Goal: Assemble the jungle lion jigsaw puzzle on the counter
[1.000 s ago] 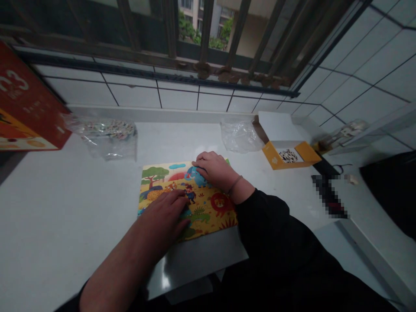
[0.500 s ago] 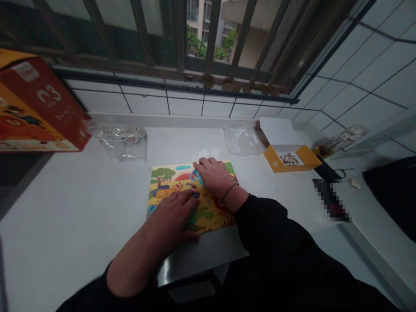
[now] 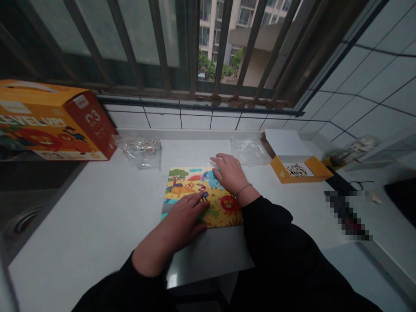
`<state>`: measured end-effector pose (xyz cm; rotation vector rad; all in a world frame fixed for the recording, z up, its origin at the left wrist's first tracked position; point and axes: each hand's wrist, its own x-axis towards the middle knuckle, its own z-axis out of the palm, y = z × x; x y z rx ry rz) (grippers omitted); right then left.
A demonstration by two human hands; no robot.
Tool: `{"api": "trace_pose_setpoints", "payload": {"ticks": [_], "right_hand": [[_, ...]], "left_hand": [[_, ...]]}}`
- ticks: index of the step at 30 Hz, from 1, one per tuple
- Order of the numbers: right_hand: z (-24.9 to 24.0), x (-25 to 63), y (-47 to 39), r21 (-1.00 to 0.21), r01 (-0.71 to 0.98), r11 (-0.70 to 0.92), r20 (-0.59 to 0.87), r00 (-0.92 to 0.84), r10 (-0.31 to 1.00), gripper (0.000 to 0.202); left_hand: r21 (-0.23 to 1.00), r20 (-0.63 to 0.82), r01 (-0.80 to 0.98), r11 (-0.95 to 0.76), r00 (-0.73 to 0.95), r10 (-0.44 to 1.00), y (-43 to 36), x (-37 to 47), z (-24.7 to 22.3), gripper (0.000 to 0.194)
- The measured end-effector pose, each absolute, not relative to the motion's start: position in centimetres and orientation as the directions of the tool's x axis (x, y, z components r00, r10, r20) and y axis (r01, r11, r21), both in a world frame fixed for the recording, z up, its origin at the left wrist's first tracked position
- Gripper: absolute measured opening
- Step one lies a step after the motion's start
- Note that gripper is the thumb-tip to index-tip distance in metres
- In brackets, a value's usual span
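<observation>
A colourful rectangular animal picture (image 3: 182, 189) lies flat on the white counter in front of me; whether it is a puzzle or a sheet I cannot tell. It shows a tree, a leopard, a blue elephant and a red lion. My left hand (image 3: 185, 216) rests on its lower left part with fingers stretched out, the fingertips near a small printed figure. At the upper right of the picture is my right hand (image 3: 230, 173), with its fingers apart and some of them reaching past the top edge. The right wrist and sleeve cover the picture's right edge.
A large orange and red box (image 3: 94, 125) stands at the back left. Beside it lies a clear bag of small pieces (image 3: 143, 149). Another clear plastic bag (image 3: 248, 151) and an open yellow box (image 3: 300, 173) sit at the back right. Glasses (image 3: 359, 184) lie farther right.
My right hand has shifted toward the picture's upper right edge, uncovering the elephant and lion. My left hand stays on the picture. The view has tilted up and turned left.
</observation>
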<state>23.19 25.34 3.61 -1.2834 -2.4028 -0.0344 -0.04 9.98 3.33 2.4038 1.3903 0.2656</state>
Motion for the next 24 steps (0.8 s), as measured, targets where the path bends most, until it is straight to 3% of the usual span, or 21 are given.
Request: {"api": "trace_pose_setpoints", "payload": {"ticks": [3, 8, 11, 16, 24], "right_hand": [[3.3, 26.6, 26.4, -0.239, 0.886, 0.397, 0.509, -0.234, 0.828, 0.032], [2.2, 30.6, 27.8, -0.235, 0.958, 0.161, 0.244, -0.102, 0.964, 0.035], [2.5, 31.0, 28.0, -0.230, 0.971, 0.066, 0.243, -0.009, 0.970, 0.044], [3.6, 30.4, 27.6, -0.340, 0.929, 0.149, 0.504, 0.046, 0.862, 0.046], [4.2, 29.3, 26.8, -0.360, 0.894, 0.267, 0.650, 0.035, 0.759, 0.030]], "left_hand": [[0.368, 0.033, 0.806, -0.463, 0.487, 0.873, 10.2, -0.1, 2.3, 0.064], [0.290, 0.042, 0.855, -0.429, 0.437, 0.899, 11.5, 0.3, 0.6, 0.059], [0.262, 0.056, 0.874, -0.409, 0.409, 0.911, 12.6, 0.4, 0.4, 0.053], [0.265, 0.064, 0.893, -0.364, 0.360, 0.931, 14.7, 0.5, 1.2, 0.045], [0.274, 0.154, 0.924, -0.267, 0.232, 0.961, 18.8, 1.0, 1.7, 0.038]]}}
